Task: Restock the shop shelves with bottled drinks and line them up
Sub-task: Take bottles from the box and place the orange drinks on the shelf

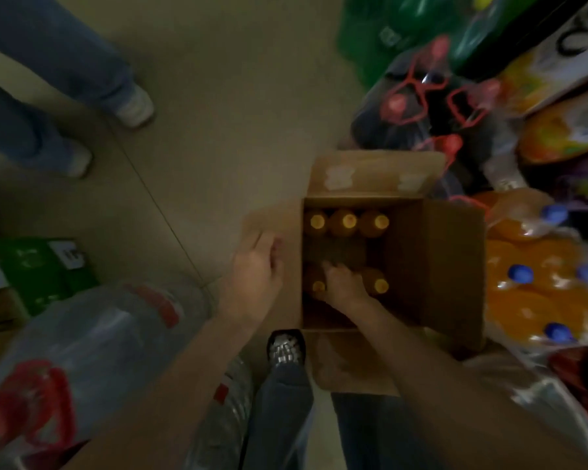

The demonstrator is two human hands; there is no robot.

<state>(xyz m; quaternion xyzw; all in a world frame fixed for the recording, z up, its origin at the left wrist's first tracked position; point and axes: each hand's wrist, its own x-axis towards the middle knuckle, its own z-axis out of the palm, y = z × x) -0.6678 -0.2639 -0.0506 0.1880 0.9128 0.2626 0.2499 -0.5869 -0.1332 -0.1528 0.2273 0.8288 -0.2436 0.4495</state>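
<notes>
Brown corrugated cardboard box [435, 266], flaps open, sits at centre frame holding amber bottles with yellow caps [348, 221]: three along its far wall, two nearer. Right hand [345, 283] reaches inside between the nearer two, its grip unclear. Left hand [257, 276] rests loosely curled on the left flap.

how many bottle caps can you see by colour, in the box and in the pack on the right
Yellow caps in the cardboard box: 5
Blue caps on the orange drinks pack: 4
Total: 9
The right hand may hide more.
</notes>
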